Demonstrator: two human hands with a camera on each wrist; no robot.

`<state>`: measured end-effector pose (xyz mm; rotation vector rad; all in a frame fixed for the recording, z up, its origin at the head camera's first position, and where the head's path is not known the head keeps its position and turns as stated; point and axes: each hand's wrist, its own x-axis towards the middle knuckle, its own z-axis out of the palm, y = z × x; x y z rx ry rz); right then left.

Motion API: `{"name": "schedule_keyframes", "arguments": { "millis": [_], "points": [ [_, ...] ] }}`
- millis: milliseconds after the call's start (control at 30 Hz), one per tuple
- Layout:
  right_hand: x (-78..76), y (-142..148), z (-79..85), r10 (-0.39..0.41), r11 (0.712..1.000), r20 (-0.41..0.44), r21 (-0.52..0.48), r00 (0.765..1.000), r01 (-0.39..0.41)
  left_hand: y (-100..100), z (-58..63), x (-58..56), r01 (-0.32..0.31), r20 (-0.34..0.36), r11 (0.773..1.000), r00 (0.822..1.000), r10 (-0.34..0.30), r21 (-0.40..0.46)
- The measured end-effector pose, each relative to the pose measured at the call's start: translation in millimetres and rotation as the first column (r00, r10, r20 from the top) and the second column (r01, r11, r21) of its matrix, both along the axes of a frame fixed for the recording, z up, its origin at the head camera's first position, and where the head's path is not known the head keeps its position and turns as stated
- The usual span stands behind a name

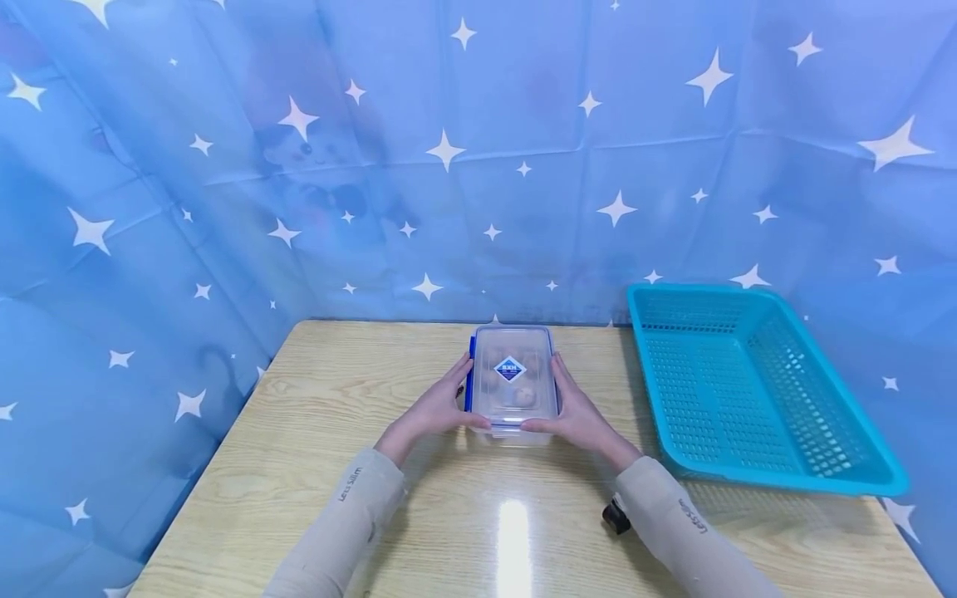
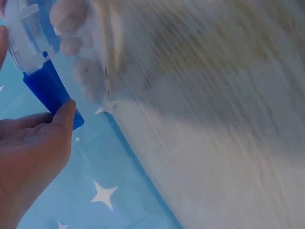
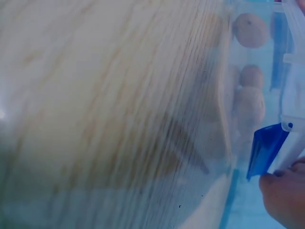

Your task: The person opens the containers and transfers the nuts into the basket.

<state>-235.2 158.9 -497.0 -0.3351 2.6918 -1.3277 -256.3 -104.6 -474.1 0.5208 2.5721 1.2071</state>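
**Clear plastic box [image 1: 513, 397] gripped from both sides**

From where I stand, the box is near the far edge of the wooden table [image 1: 314, 432], left of the turquoise basket [image 1: 718, 382]. I cannot tell whether its base rests flat. Its lid [image 1: 489, 399] is on, and round, pale things [image 3: 251, 30] show through the walls.

The left hand [image 1: 441, 407] grips one side, fingers along the wall and thumb at the near edge; the right hand [image 1: 579, 419] mirrors it. Close in, a digit of the left touches a blue latch [image 2: 50, 88], and a digit of the right is at another blue latch [image 3: 267, 145], which angles away from the box.

I judge the step in hand to be work on these side latches, though whether fastening or loosening I cannot tell. The next move seems to call for matched pressure from both sides, with the box held steady and level.
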Motion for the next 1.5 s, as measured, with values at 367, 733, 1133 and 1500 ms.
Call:
{"name": "schedule_keyframes", "arguments": {
  "millis": [367,733,1133,1500],
  "points": [
    [4.7,-1,-11.5,0.001,1.0,0.021,0.003,1.0,-0.001,9,-18.7,2.5,-0.315,0.192,0.894,0.945,0.264,0.319],
    [5.6,-1,-10.5,-0.002,1.0,0.017,-0.014,1.0,0.002,13,-24.1,-0.2,-0.493,0.408,0.727,0.858,0.313,0.478],
    [-0.3,2,-2.6,-0.001,1.0,-0.006,-0.01,1.0,0.0,22,5.4,-5.6,-0.496,0.388,0.758,0.856,0.343,0.424],
    [1.2,1,2.2,0.012,1.0,-0.006,-0.005,1.0,-0.012,16,-2.5,-6.8,-0.504,0.406,0.756,0.848,0.342,0.417]
  ]
}}
